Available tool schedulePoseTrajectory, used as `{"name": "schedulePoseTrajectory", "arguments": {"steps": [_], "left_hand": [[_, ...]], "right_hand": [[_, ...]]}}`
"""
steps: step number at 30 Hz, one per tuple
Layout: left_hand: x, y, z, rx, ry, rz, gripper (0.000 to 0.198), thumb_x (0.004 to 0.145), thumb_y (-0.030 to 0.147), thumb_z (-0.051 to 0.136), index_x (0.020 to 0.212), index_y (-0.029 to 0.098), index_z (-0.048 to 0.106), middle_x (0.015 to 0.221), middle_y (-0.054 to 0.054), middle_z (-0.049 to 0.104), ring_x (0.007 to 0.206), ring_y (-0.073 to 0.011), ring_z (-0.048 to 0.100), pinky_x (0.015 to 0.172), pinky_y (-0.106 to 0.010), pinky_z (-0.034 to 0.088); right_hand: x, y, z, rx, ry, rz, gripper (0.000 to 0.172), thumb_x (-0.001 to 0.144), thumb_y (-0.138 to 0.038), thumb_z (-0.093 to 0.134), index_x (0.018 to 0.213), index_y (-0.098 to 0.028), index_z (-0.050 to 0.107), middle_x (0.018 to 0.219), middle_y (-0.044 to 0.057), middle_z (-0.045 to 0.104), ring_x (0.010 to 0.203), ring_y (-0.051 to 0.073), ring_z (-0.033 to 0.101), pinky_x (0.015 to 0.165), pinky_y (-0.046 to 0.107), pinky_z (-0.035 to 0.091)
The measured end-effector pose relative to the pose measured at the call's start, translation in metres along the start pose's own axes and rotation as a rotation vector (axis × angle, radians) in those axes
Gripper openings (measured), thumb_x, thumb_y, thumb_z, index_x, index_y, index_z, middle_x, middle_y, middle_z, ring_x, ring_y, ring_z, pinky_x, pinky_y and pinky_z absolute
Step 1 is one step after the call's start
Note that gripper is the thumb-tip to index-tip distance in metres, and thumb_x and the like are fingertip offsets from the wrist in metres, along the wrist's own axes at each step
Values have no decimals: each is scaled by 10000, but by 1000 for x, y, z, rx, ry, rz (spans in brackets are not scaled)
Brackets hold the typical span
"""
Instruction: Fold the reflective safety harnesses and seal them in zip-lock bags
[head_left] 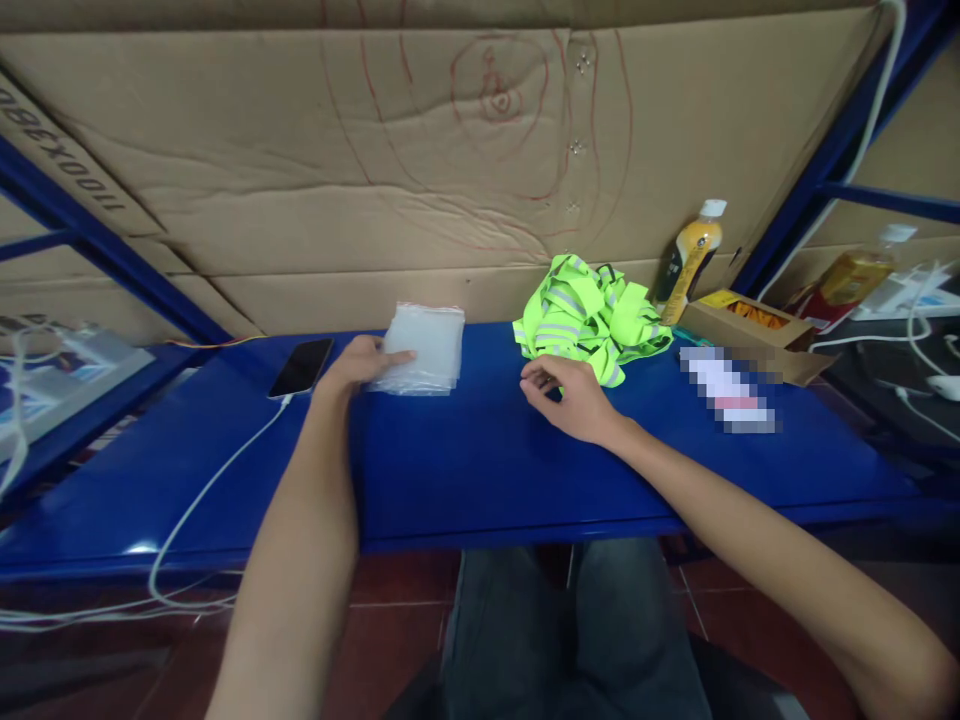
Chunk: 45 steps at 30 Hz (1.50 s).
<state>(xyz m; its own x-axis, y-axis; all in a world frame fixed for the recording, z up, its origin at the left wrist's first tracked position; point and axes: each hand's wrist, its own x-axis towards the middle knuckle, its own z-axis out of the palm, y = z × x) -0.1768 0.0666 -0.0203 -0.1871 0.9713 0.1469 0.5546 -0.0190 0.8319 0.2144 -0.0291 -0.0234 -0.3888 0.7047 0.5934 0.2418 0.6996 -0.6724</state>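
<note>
My left hand (367, 362) grips the left edge of a stack of clear plastic zip bags (426, 345), its thumb lying across the top. The stack is on the blue tabletop (450, 460) near the cardboard backing. In front of a crumpled heap of neon-yellow reflective straps or vests (581, 305) is my right hand (566, 395). Its fingers are loosely bent, with a gap between thumb and fingers and nothing visible in them.
A phone (301, 367) with a white cable lies at left. Behind the heap's right side stands a yellow-labelled bottle (691, 255); an open cardboard box (750, 325) holds orange items. A blurred-out pale item (727, 390) lies before the box. Blue frame posts rise at both ends.
</note>
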Motion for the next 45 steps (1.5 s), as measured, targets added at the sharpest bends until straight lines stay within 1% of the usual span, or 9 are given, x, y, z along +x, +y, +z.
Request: {"name": "schedulePoseTrajectory", "arguments": {"steps": [3,6,8,14,20,29,34,39,45], "left_hand": [[2,-1,-11,361,96,177,636,560,668,951,833,150,704,760,-94,726,999,-390,751,925,-509,605],[-15,24,3,729,190,103,845,826,771,697,1293,67,689,1244,-288,724,1280,-518,629,1051,-666,513],[-29,44,23,834,188,145,853,956,766,486,1493,112,594,1508,-295,585,1430,-546,499,1112,-712,447],[-38,51,70,959,-243,-27,915,993,808,280,1743,288,212,1823,-120,88,1656,-503,80,1296,-723,129],[-30,31,71,883,-267,-44,935,998,815,223,1754,273,130,1824,-107,-8,1660,-497,8,1298,-727,52],[-32,21,75,773,-143,77,849,1000,731,439,1671,210,416,1767,-193,283,1616,-540,181,1250,-784,109],[-54,28,74,755,82,273,786,1059,648,298,1641,141,447,1724,-230,346,1632,-483,180,1289,-699,126],[-73,58,77,746,195,587,600,1095,508,325,1395,118,668,1428,-211,650,1505,-405,406,1264,-566,287],[-50,128,97,460,129,672,428,1085,467,428,1144,172,733,1229,-153,741,1263,-344,620,1156,-520,448]], "right_hand": [[-12,-1,0,-233,-111,-129,128,1031,-275,565,1051,-191,658,953,59,709,801,157,671,762,324,575],[-16,-2,3,-343,-153,-163,145,1046,-269,545,1090,-191,659,1002,75,713,882,188,683,796,340,570],[-15,-3,4,-387,-133,-205,169,1058,-277,534,1129,-191,662,1055,94,727,960,216,691,851,369,582],[-6,2,-9,-552,83,-283,224,1036,-266,556,1207,-191,680,1211,155,695,1186,298,620,1081,507,524],[7,15,-34,-855,178,-89,582,1051,-487,524,1479,-95,571,1537,262,504,1443,408,440,1190,588,396],[35,-2,-44,-1110,-133,140,679,992,-601,613,1397,-56,629,1344,297,633,1265,445,559,1024,541,504],[57,-31,-32,-1098,-227,362,451,903,-302,709,1260,-28,692,1213,307,694,1134,437,676,882,476,576],[73,-35,-22,-1103,-190,420,384,875,-138,673,1232,-1,695,1174,329,711,1083,423,719,860,472,595],[115,-19,-87,-964,31,405,334,853,-216,741,1151,-64,738,1149,278,715,1066,401,711,928,492,590]]}}
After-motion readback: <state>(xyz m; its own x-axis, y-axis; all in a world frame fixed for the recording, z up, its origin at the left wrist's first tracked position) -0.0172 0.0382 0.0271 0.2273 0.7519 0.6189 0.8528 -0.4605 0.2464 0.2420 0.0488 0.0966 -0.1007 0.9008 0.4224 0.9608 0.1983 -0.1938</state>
